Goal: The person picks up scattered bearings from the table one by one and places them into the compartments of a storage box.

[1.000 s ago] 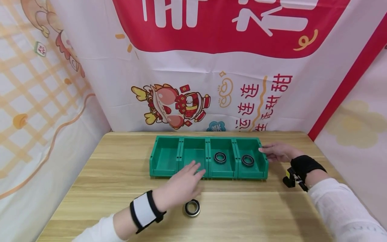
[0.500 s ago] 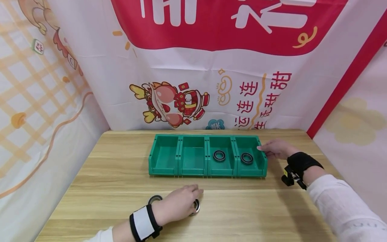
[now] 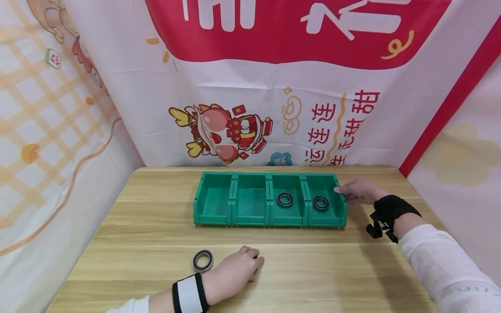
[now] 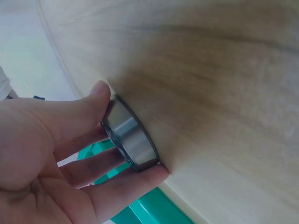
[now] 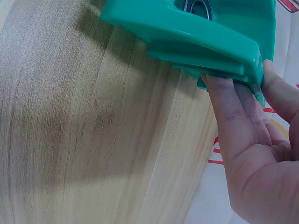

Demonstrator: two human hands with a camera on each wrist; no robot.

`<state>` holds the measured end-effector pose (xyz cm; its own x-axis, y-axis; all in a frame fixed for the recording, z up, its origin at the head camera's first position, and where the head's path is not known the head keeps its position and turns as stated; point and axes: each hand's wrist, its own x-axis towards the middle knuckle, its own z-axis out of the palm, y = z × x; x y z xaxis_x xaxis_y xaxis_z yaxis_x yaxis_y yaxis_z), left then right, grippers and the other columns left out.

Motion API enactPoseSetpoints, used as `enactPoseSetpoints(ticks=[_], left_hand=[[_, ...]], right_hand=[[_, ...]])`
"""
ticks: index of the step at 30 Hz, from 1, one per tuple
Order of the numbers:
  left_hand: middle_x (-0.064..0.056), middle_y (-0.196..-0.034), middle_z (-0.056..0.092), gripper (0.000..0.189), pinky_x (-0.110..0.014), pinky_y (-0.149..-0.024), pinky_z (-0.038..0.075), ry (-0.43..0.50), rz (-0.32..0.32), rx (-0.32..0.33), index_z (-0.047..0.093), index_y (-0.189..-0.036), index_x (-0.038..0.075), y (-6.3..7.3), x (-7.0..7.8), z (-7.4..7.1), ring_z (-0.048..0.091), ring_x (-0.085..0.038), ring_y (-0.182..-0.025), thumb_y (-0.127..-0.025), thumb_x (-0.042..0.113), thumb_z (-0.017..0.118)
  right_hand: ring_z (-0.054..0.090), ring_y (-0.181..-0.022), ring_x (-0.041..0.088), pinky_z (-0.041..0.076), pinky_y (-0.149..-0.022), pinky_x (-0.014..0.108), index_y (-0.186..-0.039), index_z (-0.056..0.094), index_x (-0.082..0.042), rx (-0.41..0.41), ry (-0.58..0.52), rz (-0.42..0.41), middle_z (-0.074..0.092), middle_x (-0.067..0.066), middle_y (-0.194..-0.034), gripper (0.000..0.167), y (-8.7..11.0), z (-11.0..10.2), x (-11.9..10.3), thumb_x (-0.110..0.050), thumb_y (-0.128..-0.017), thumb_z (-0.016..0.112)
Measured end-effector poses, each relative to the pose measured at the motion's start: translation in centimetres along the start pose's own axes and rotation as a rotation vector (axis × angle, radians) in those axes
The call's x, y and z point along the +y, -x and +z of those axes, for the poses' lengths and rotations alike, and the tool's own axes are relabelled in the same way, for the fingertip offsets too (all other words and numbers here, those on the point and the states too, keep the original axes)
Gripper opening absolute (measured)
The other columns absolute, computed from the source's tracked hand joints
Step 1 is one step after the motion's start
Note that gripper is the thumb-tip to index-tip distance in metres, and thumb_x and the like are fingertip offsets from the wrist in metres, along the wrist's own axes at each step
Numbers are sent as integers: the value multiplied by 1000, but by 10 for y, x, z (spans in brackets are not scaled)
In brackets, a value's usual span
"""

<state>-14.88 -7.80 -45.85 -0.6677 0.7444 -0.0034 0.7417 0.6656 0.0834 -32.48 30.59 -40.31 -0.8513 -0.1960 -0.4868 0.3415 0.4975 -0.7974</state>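
Bright head view, dimmer wrist views

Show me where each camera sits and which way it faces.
Head: worn on the head, looks forward and down at the table; shows sleeves, left hand and right hand.
Left wrist: on that wrist, faces the left hand pinching a bearing.
Right wrist: on that wrist, faces the right hand gripping a green bin.
Shared: head and right wrist both show that bin.

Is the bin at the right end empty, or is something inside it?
Not empty, but far from full: one ring lies flat in the bin, with bare green showing around it.
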Motion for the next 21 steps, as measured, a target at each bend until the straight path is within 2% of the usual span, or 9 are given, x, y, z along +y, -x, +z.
enactPoseSetpoints(ticks=[4,7,14,18,21], left_hand=[[-2,-104,62,24,-26,-80,51,4,-12,-10,69,-109,10,-1,1,1,57,-15,-97,-85,14,70],[-2,-101,62,21,-24,-76,51,-4,-23,-11,70,-105,11,-1,3,0,56,-14,-93,-85,14,71],[2,-80,59,11,-21,-60,47,96,-76,-25,73,-87,13,-10,3,-8,52,-9,-75,-79,6,75],[5,-73,55,10,-21,-55,42,156,-86,-60,71,-82,12,-19,0,-24,46,-6,-67,-79,3,72],[6,-72,55,9,-22,-55,42,201,-96,-64,71,-83,11,-29,-3,-45,46,-7,-66,-80,2,71]], right_hand=[[65,-86,15,52,-85,40,-122,52,15,11,15,17,69,8,-95,46,0,-2,-1,-22,-96,59],[65,-87,16,52,-87,42,-122,52,15,16,39,27,69,9,-97,46,0,-2,-2,-23,-96,59],[64,-88,17,49,-91,45,-121,53,14,15,61,40,69,10,-97,44,1,-1,-3,-23,-97,57],[64,-89,17,50,-89,43,-124,50,16,4,60,35,68,9,-99,47,0,-2,-4,-22,-97,57],[64,-89,17,51,-88,41,-124,50,16,0,50,31,68,10,-100,46,0,-2,-4,-21,-97,58]])
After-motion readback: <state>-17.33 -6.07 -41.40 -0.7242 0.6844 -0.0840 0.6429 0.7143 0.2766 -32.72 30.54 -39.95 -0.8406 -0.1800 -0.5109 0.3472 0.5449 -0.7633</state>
